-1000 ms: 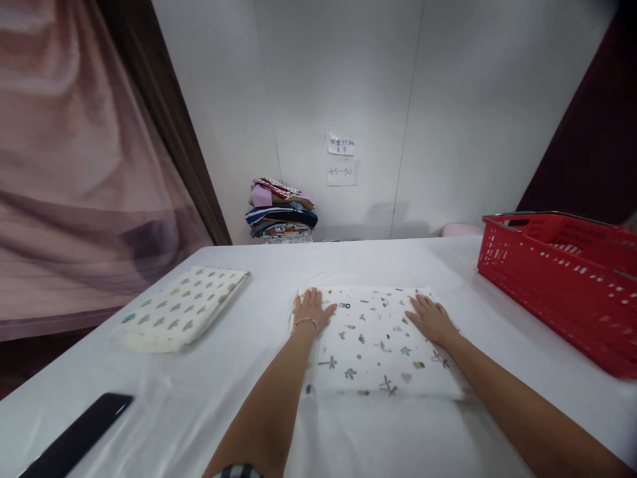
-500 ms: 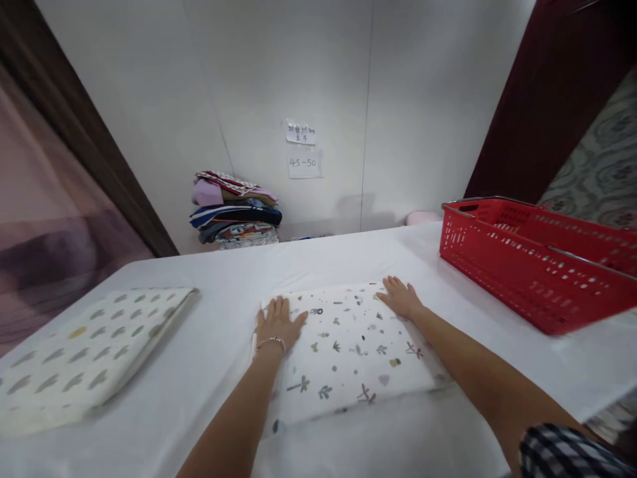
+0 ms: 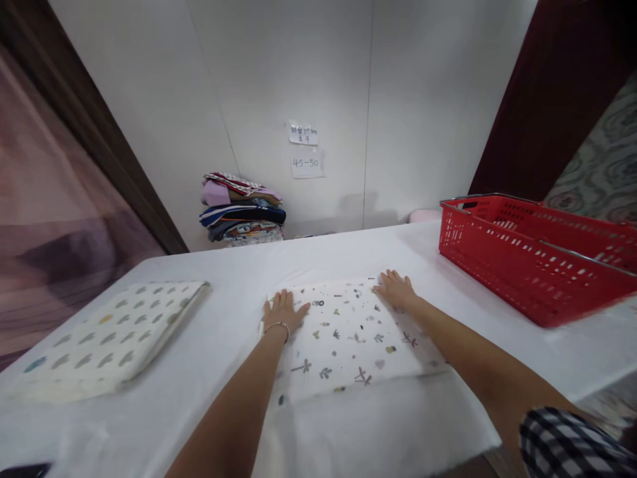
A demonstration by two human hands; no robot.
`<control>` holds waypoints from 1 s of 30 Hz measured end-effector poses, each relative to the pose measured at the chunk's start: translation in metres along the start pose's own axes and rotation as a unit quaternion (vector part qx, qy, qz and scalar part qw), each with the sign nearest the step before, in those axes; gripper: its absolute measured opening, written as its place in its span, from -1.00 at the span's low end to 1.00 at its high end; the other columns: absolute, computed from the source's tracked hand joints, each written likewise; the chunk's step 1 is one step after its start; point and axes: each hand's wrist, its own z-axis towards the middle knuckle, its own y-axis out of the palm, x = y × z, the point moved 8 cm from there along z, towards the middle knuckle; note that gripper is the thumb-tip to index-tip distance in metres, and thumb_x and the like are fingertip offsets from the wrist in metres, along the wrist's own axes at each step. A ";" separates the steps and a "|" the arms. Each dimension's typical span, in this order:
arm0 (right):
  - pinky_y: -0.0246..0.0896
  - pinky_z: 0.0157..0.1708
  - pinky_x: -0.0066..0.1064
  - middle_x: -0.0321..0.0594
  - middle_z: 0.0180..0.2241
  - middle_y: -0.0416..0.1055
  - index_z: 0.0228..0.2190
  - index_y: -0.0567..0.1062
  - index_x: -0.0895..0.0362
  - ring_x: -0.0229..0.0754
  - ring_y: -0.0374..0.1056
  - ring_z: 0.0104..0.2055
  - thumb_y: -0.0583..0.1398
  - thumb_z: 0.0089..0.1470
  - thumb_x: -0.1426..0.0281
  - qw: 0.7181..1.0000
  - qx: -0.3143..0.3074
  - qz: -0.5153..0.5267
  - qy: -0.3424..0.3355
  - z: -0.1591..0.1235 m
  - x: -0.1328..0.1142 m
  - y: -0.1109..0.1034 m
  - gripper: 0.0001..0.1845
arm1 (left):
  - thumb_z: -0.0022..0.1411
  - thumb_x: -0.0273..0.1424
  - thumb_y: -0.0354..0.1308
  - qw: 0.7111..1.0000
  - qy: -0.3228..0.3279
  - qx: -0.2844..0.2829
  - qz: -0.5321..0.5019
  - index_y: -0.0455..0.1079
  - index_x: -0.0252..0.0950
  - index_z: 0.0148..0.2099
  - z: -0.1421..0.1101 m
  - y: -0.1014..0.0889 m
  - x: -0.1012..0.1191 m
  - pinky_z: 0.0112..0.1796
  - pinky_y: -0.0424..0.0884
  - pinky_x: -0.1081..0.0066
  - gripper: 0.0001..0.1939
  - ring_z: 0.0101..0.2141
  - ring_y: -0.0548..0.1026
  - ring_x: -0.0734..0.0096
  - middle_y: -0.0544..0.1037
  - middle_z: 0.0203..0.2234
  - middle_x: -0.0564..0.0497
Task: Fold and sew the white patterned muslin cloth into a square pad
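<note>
A white cloth (image 3: 343,338) printed with small plants and shapes lies partly folded on the table in front of me. Its plain white underside shows along the near edge. My left hand (image 3: 284,313) rests flat on the cloth's far left corner, fingers spread, a thin bracelet at the wrist. On the far right corner lies my right hand (image 3: 395,289), also flat with fingers apart. To the left sits a folded cream cloth (image 3: 119,332) with a grey cloud-like print, touched by neither hand.
A red plastic basket (image 3: 527,259) stands on the right of the white-covered table (image 3: 229,372). Several folded fabrics form a stack (image 3: 243,209) against the back wall, below and left of two paper signs (image 3: 306,149). A dark object (image 3: 24,470) shows at the bottom left edge.
Both hands stay flat on the far corners of the printed cloth. The view has shifted slightly, showing more of the cloth's near edge and a dark object at bottom left.
</note>
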 end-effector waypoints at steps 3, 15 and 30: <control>-0.48 0.20 0.00 -0.11 0.30 -0.30 0.23 -0.05 0.17 -0.07 -0.44 0.32 -0.22 0.15 0.00 0.998 0.013 0.006 -0.066 -0.014 -0.039 -0.009 -0.26 | 0.12 0.16 -0.39 1.000 -0.006 -0.016 -0.025 -0.14 -0.31 0.32 -0.002 -0.008 0.005 0.18 -0.20 -0.03 -0.12 0.26 -0.22 0.10 -0.19 0.29 -0.07; -0.56 0.19 -0.07 -0.11 0.30 -0.32 0.23 -0.07 0.21 -0.05 -0.46 0.31 -0.23 0.15 -0.01 0.985 -0.029 0.043 -0.165 0.000 -0.142 0.021 -0.23 | 0.14 0.12 -0.35 0.999 -0.036 0.038 0.011 -0.10 -0.37 0.31 -0.002 -0.001 -0.019 0.20 -0.21 0.06 -0.14 0.26 -0.24 0.12 -0.19 0.29 -0.05; -0.48 0.19 -0.05 -0.08 0.30 -0.28 0.24 -0.07 0.17 0.00 -0.40 0.31 -0.17 0.14 -0.02 0.978 -0.079 0.071 -0.180 -0.065 -0.127 0.013 -0.23 | 0.15 0.12 -0.35 1.000 0.023 0.000 -0.014 -0.08 -0.30 0.31 -0.028 -0.011 -0.017 0.18 -0.20 -0.04 -0.17 0.26 -0.23 0.12 -0.18 0.29 -0.06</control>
